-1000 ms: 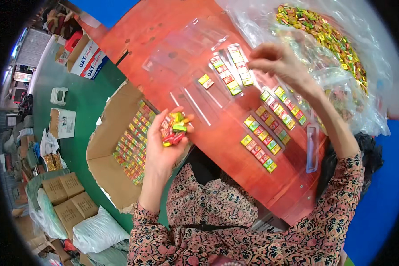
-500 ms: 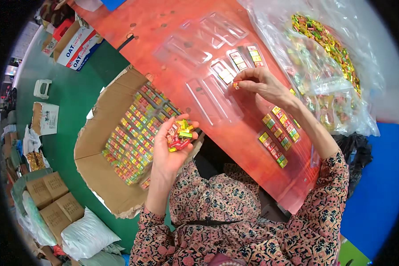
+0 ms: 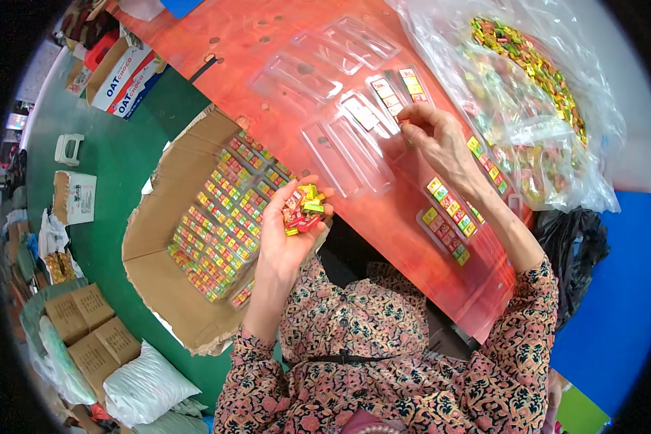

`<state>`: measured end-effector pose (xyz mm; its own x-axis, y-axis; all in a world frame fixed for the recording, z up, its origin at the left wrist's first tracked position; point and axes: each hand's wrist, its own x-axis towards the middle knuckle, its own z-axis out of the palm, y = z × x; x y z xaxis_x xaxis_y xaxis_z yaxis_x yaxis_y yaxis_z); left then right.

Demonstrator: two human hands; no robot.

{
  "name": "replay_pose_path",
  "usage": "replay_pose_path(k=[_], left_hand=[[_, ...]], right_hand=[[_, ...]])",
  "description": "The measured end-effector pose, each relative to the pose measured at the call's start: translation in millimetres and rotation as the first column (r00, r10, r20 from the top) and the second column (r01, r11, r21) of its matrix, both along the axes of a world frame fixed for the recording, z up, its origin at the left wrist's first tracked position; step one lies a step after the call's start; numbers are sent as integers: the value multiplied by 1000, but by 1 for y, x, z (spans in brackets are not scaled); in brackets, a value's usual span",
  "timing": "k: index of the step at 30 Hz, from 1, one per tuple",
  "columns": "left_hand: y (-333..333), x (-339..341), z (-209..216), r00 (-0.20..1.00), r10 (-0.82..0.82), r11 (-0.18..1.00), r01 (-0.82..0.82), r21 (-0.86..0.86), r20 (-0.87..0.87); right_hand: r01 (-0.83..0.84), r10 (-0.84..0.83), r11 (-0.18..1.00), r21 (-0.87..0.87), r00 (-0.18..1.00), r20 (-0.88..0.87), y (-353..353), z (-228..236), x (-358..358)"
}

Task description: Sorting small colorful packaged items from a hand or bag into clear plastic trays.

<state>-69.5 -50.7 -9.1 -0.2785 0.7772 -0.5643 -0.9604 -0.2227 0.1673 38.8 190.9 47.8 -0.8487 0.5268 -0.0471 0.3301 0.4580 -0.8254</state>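
Observation:
My left hand (image 3: 276, 235) is cupped palm up around a handful of small wrapped candies (image 3: 305, 208) in yellow, red and green, over the edge of a carton. Above the red table (image 3: 267, 116), my right hand (image 3: 441, 145) pinches a small reddish wrapped candy, mostly hidden by the fingertips. Those fingertips are beside narrow clear plastic trays with white inserts (image 3: 385, 95); one tray at the far end holds a few candies (image 3: 413, 85). Filled candy trays (image 3: 452, 208) lie by my right forearm, and another filled strip (image 3: 487, 163) shows beyond it.
The open cardboard carton (image 3: 159, 217) on my left holds rows of packed trays (image 3: 220, 231). Clear plastic trays (image 3: 325, 148) lie across the table. A large transparent bag of candies (image 3: 528, 72) spreads at the far right. Brown boxes (image 3: 94, 325) and a white sack (image 3: 148, 383) stand at lower left.
My right hand has shifted a little to the right, from the lower end of one insert tray toward the neighbouring one. My left hand, still holding the candies, has moved slightly right and up.

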Motion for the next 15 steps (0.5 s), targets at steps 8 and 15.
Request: replay_pose_path(k=[8, 15], left_hand=[[4, -1, 5, 1000, -4, 1000, 4, -20, 19], [9, -3, 8, 1000, 5, 1000, -5, -24, 13]], right_hand=[[151, -155, 988, -45, 981, -119, 6, -30, -11], [189, -174, 978, 84, 972, -157, -10, -33, -20]])
